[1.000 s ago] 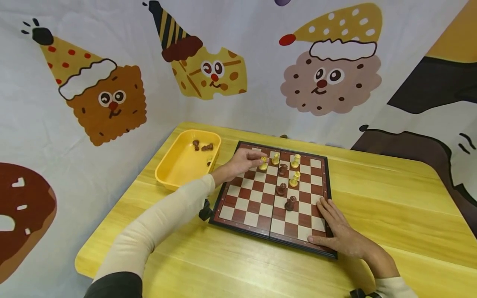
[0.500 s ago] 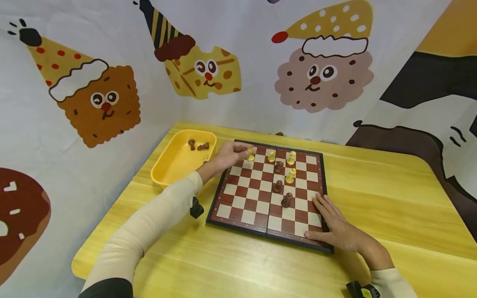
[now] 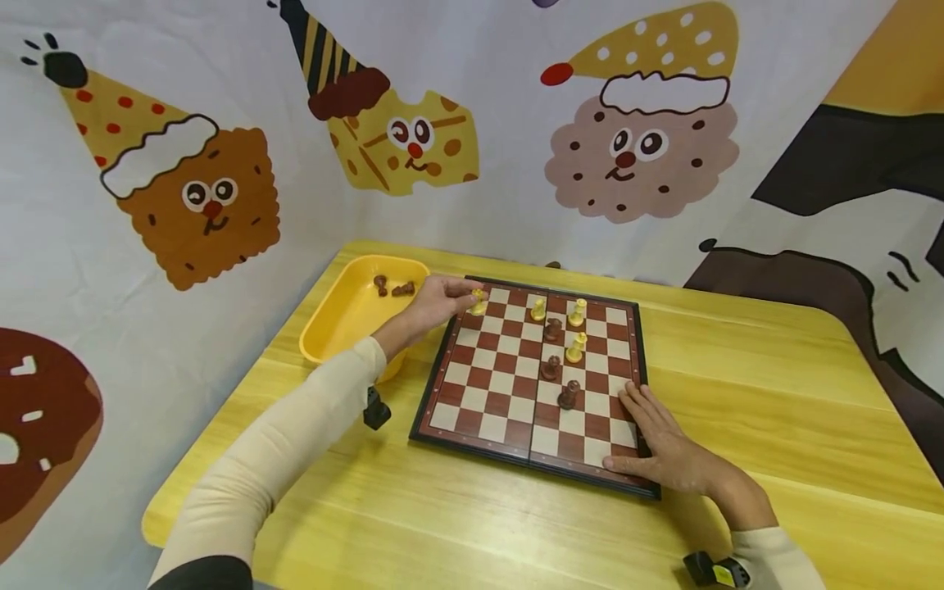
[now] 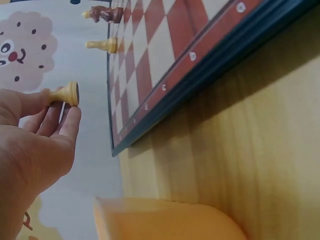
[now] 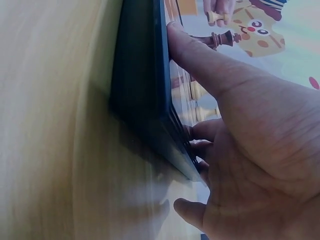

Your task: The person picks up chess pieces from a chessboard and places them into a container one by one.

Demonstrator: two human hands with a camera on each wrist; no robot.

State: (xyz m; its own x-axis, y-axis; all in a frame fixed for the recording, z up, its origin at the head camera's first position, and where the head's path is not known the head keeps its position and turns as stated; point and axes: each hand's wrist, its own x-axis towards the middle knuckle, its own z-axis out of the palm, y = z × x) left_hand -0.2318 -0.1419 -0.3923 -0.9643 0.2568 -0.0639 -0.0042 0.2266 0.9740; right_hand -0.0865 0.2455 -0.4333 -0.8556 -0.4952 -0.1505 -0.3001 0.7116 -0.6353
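My left hand [image 3: 433,305] pinches a pale yellow chess piece [image 4: 66,94] between thumb and fingers, over the far left corner of the chessboard [image 3: 488,401]. In the left wrist view the piece's dark underside shows, clear of the board. My right hand [image 3: 674,457] rests spread along the board's right edge, thumb and fingertips on its surface. Standing on the squares are yellow pieces, among them a short one [image 3: 538,310] and a taller one [image 3: 578,311], and dark brown pieces, the nearest of them [image 3: 569,395] right of the fold line.
A yellow plastic tray [image 3: 313,324] stands left of the board, partly behind my left arm, with brown chess pieces [image 3: 403,289] lying in it. Behind the wooden table [image 3: 774,369] hangs a cloth printed with cartoon snacks [image 3: 642,156].
My left hand has carried the yellow piece leftward across the board's far side to its far left corner. The right hand stays at the board's edge. The view has shifted slightly.
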